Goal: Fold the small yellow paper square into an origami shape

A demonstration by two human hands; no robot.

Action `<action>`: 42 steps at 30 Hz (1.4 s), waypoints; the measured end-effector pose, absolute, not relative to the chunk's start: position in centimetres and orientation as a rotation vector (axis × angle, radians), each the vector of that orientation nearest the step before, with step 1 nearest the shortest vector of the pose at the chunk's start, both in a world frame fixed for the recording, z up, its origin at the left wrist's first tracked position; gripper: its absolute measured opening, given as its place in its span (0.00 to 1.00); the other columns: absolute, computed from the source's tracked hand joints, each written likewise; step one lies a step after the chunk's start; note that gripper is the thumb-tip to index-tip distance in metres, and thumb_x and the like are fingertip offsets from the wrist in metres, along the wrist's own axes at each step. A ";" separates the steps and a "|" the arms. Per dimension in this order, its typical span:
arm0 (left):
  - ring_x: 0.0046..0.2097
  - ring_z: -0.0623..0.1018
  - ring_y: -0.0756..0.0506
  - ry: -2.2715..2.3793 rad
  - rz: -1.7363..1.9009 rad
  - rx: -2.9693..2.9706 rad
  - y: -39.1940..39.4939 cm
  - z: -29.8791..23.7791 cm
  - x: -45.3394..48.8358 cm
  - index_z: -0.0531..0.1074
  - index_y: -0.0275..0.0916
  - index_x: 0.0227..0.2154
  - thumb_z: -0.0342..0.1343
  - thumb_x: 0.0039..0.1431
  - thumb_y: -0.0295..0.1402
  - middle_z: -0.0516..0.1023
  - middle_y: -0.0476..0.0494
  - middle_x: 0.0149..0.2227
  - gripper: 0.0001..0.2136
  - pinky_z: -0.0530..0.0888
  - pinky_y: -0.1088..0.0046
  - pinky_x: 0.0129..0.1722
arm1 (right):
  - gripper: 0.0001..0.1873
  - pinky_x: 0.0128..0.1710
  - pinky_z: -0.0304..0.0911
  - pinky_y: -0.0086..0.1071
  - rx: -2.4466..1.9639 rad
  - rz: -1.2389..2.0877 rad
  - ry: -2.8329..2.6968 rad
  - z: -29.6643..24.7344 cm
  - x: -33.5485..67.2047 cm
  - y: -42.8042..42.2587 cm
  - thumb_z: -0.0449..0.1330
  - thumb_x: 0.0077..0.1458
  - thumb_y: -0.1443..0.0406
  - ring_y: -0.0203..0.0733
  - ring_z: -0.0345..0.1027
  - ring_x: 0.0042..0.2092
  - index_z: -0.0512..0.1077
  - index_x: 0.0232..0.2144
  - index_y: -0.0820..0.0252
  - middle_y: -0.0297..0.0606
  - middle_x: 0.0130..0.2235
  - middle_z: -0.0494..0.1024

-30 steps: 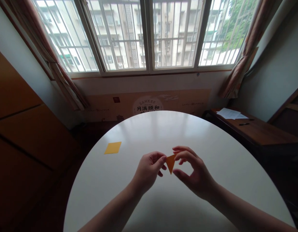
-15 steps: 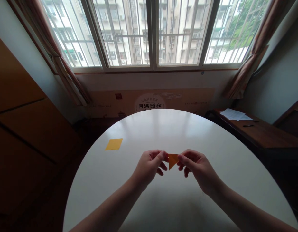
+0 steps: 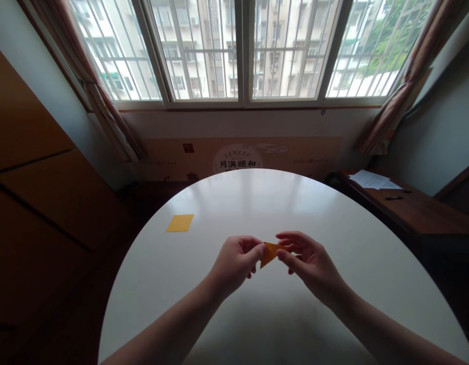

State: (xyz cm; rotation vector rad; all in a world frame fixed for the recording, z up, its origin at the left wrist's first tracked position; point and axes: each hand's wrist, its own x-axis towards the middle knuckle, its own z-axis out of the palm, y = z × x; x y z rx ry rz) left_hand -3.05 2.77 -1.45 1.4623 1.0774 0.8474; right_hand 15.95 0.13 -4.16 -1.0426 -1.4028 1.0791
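Observation:
A small piece of folded orange paper (image 3: 270,251), roughly triangular with one point hanging down, is held above the white table. My left hand (image 3: 238,259) pinches its left side between thumb and fingers, the other fingers curled beneath. On the right, my right hand (image 3: 307,256) has its thumb against the paper's right corner, with the fingers behind and the index finger raised a little. Part of the paper is covered by my fingers. A flat yellow square of paper (image 3: 180,223) lies on the table to the left, beyond my left hand.
The round white table (image 3: 257,203) curves away in front of me. A brown wooden desk (image 3: 417,213) with white sheets of paper (image 3: 373,179) stands at the right. Behind are a printed board (image 3: 303,152) and barred windows with curtains; a wooden cabinet (image 3: 33,203) is at the left.
The folded paper has tilted, its lower point swinging left. My right hand's fingers have lifted and loosened around its corner, and the thumb has moved slightly left. My left hand keeps its pinch.

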 end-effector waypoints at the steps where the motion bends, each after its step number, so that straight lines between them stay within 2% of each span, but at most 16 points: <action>1: 0.17 0.65 0.54 1.085 0.842 1.459 2.8 -1.5 -3.1 0.78 0.33 0.28 0.58 0.55 0.39 0.68 0.52 0.15 0.12 0.63 0.80 0.16 | 0.18 0.26 0.70 0.30 -1.031 0.999 -1.474 -4.2 16.1 0.1 0.68 0.54 0.58 0.43 0.74 0.37 0.75 0.47 0.56 0.42 0.41 0.79; 3: 0.17 0.64 0.54 1.094 0.842 1.455 2.9 -1.7 -3.1 0.78 0.32 0.29 0.57 0.55 0.39 0.68 0.52 0.16 0.13 0.62 0.80 0.15 | 0.15 0.28 0.70 0.30 -0.994 0.848 -1.606 -4.0 16.3 0.1 0.67 0.55 0.63 0.42 0.74 0.38 0.76 0.46 0.54 0.41 0.42 0.79; 6: 0.17 0.64 0.55 1.100 0.858 1.472 3.0 -1.6 -3.1 0.78 0.33 0.29 0.56 0.55 0.38 0.68 0.53 0.17 0.12 0.61 0.80 0.15 | 0.10 0.26 0.69 0.28 -0.949 0.718 -1.720 -3.7 16.5 0.1 0.66 0.55 0.68 0.41 0.74 0.37 0.77 0.41 0.53 0.38 0.39 0.80; 12: 0.18 0.64 0.54 1.104 0.838 1.482 2.9 -1.5 -3.0 0.77 0.34 0.27 0.56 0.53 0.36 0.69 0.52 0.18 0.10 0.62 0.80 0.15 | 0.11 0.26 0.69 0.27 -0.907 0.664 -1.811 -3.4 16.3 0.2 0.65 0.55 0.72 0.39 0.75 0.37 0.77 0.39 0.53 0.36 0.38 0.80; 17: 0.19 0.65 0.53 1.103 0.809 1.455 3.0 -1.7 -3.1 0.78 0.33 0.27 0.57 0.51 0.36 0.70 0.51 0.19 0.11 0.63 0.79 0.16 | 0.12 0.28 0.71 0.28 -0.896 0.680 -1.853 -3.3 16.3 0.0 0.65 0.55 0.71 0.40 0.76 0.38 0.77 0.41 0.53 0.37 0.40 0.80; 28: 0.20 0.66 0.53 1.117 0.769 1.374 3.1 -1.4 -2.9 0.76 0.34 0.26 0.57 0.50 0.37 0.68 0.52 0.18 0.10 0.63 0.79 0.18 | 0.07 0.27 0.71 0.27 -0.918 0.633 -1.884 -3.6 16.5 0.2 0.61 0.61 0.67 0.38 0.75 0.35 0.78 0.41 0.55 0.39 0.40 0.80; 35: 0.22 0.66 0.52 1.114 0.655 1.233 3.3 -1.9 -3.0 0.73 0.35 0.25 0.58 0.48 0.37 0.67 0.52 0.19 0.08 0.63 0.80 0.18 | 0.14 0.30 0.72 0.31 -0.956 0.543 -1.972 -3.6 16.6 0.1 0.66 0.56 0.65 0.42 0.75 0.39 0.76 0.46 0.53 0.40 0.45 0.79; 42: 0.21 0.67 0.53 1.093 0.659 1.221 3.4 -1.9 -3.1 0.73 0.36 0.25 0.59 0.47 0.35 0.69 0.52 0.19 0.07 0.63 0.81 0.18 | 0.11 0.28 0.70 0.29 -1.005 0.606 -1.947 -3.3 16.1 -0.1 0.61 0.59 0.68 0.40 0.74 0.37 0.76 0.44 0.53 0.38 0.41 0.79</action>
